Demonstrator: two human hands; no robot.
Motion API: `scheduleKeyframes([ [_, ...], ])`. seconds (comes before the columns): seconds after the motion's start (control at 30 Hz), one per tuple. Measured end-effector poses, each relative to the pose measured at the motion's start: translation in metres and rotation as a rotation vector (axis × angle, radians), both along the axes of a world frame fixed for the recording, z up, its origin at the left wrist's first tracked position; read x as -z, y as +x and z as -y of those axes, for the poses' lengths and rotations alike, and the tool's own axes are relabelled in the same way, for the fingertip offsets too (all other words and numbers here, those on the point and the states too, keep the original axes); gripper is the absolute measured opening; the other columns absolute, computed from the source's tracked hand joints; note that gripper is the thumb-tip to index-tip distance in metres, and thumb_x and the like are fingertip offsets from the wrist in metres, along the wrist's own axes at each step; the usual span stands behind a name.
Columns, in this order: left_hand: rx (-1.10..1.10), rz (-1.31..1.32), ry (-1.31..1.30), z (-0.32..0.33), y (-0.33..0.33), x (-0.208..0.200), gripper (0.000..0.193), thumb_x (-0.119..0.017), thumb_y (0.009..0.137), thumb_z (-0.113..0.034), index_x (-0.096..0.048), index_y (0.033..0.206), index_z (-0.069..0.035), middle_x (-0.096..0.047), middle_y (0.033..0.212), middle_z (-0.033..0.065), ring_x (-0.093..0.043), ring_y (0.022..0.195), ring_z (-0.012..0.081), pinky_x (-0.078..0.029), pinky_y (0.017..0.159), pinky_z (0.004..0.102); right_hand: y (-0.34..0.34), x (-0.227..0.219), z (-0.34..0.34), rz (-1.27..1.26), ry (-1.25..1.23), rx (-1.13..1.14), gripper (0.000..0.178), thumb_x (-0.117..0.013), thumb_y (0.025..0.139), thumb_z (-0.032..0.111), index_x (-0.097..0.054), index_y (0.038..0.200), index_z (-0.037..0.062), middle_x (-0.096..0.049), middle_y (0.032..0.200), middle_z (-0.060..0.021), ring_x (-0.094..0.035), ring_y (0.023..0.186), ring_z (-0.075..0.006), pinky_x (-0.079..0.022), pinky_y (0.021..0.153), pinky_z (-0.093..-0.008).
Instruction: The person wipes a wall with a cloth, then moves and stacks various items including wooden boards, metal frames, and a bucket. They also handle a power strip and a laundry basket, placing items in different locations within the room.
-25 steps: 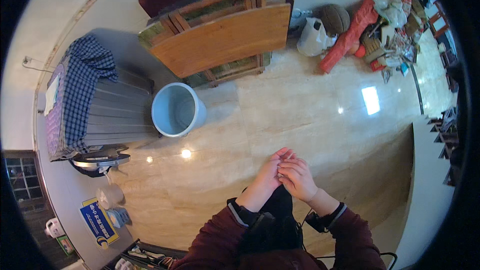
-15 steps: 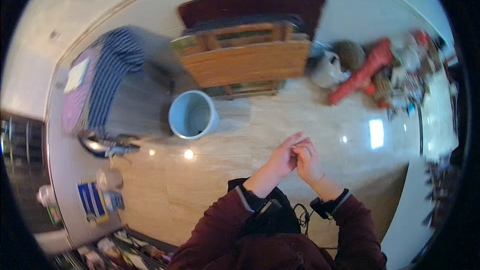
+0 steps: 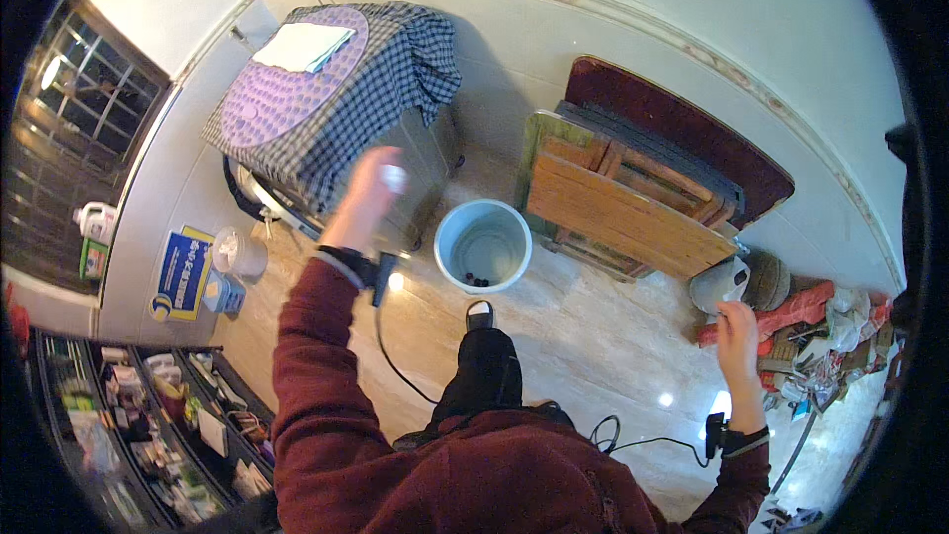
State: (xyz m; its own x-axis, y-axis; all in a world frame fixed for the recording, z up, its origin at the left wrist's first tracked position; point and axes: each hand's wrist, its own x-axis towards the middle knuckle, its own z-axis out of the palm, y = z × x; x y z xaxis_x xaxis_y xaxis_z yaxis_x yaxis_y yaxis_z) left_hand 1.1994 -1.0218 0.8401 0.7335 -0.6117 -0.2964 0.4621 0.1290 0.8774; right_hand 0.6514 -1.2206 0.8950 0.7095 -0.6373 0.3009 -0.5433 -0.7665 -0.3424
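Note:
My left hand (image 3: 368,190) is raised on the left, in front of the cloth-covered washing machine. Its fingers are curled and somewhat blurred around a small white object (image 3: 393,178), whose kind I cannot make out. Far to the right, my right hand (image 3: 734,334) is held out with its fingers drawn together; anything inside them is hidden. Between the hands, on the floor, stands a light blue bucket (image 3: 444,255) with a few small dark bits at its bottom. My foot (image 3: 480,314) points toward it.
A checked cloth (image 3: 395,69) and a purple mat (image 3: 262,119) cover the washing machine. Folded wooden tables (image 3: 623,208) lean against the wall. Clutter with a red roll (image 3: 806,307) lies right; drawers (image 3: 198,425) of small goods stand lower left. A cable (image 3: 386,356) hangs from my left wrist.
My hands were together in front of me; they have parted, the left going up and left, the right out to the right. The view has turned left, and a white object now shows in my left hand.

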Motion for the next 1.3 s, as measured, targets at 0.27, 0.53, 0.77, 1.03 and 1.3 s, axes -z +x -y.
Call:
scheduleKeyframes([
  [0.27, -0.387, 0.847, 1.061, -0.105, 0.284, 0.055, 0.029, -0.047, 0.076, -0.016, -0.048, 0.103, -0.005, -0.054, 0.089, 0.0143, -0.052, 0.078, 0.0238, -0.043, 0.069, 0.0343, 0.107, 0.000, 0.016, -0.117, 0.215, 0.210, 0.014, -0.050, 0.077, 0.011, -0.057, 0.087, 0.0037, -0.056, 0.084, -0.0143, -0.053, 0.081, -0.0308, -0.043, 0.069, -0.0365],
  [0.53, -0.260, 0.956, 1.483, -0.111, 0.328, 0.069, 0.062, -0.062, 0.064, -0.039, -0.042, 0.117, -0.014, -0.050, 0.105, 0.0221, -0.045, 0.100, 0.0357, -0.037, 0.083, 0.0414, 0.166, -0.049, 0.041, -0.141, 0.220, 0.185, 0.014, -0.049, 0.078, 0.012, -0.056, 0.085, 0.0029, -0.057, 0.082, -0.0140, -0.053, 0.082, -0.0294, -0.043, 0.070, -0.0359],
  [0.77, -0.302, 1.434, 1.260, -0.048, 0.263, -0.011, 0.056, -0.056, 0.074, -0.035, -0.037, 0.122, -0.013, -0.039, 0.118, 0.0209, -0.036, 0.108, 0.0350, -0.032, 0.086, 0.0452, 0.105, -0.032, -0.020, -0.184, 0.408, 0.157, 0.015, -0.050, 0.079, 0.014, -0.056, 0.086, 0.0025, -0.057, 0.081, -0.0134, -0.055, 0.079, -0.0290, -0.043, 0.069, -0.0351],
  [1.03, 0.024, 1.273, 0.353, 0.096, 0.069, -0.094, 0.039, -0.047, 0.083, -0.017, -0.039, 0.118, -0.003, -0.039, 0.117, 0.0159, -0.037, 0.108, 0.0250, -0.032, 0.090, 0.0345, 0.010, -0.007, -0.090, -0.205, 0.871, 0.328, 0.017, -0.049, 0.080, 0.016, -0.056, 0.086, 0.0016, -0.057, 0.082, -0.0140, -0.055, 0.079, -0.0262, -0.043, 0.069, -0.0341],
  [1.3, 0.259, 1.074, 0.018, 0.215, -0.106, -0.073, 0.029, -0.049, 0.082, -0.008, -0.046, 0.110, 0.001, -0.048, 0.110, 0.0077, -0.044, 0.102, 0.0158, -0.034, 0.088, 0.0267, -0.031, 0.066, 0.096, 0.163, 0.573, 0.352, 0.015, -0.052, 0.079, 0.014, -0.057, 0.086, 0.0020, -0.058, 0.077, -0.0127, -0.055, 0.069, -0.0212, -0.042, 0.062, -0.0302],
])
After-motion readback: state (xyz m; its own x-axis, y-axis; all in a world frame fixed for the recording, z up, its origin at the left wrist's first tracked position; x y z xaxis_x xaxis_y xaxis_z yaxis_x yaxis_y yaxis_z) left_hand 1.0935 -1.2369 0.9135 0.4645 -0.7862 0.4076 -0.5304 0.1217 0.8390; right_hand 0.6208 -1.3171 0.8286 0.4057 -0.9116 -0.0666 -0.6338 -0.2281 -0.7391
